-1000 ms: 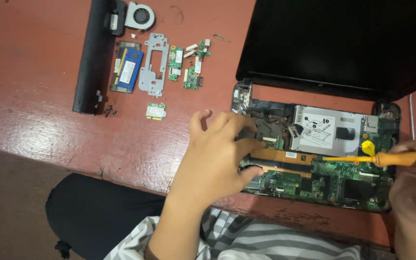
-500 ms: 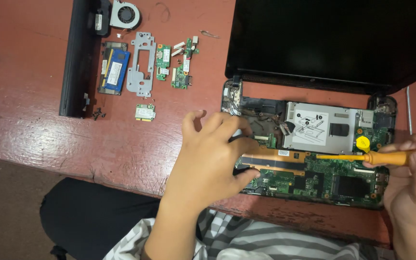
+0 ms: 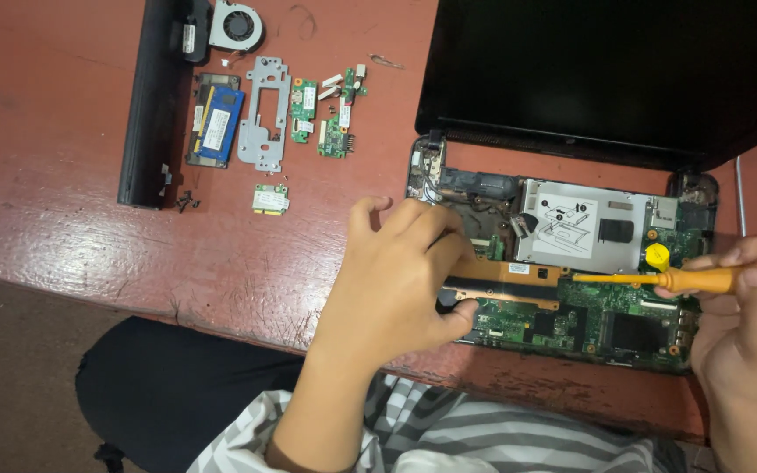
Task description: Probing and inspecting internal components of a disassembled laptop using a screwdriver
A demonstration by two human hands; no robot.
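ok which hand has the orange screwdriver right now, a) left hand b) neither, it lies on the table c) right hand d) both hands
c: the right hand has its grip around the handle of the orange screwdriver, whose tip lies over the opened laptop, while the left hand rests flat on the laptop's left part, with no tool in it.

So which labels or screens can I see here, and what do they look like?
Laptop screen: top right, propped open, wide dark rectangle, unlit.
Drive label: on the silver plate inside the opened laptop, white with black drawings.
Memory label: on the blue module, upper left, small white rectangle.
Card label: small white square card below it.
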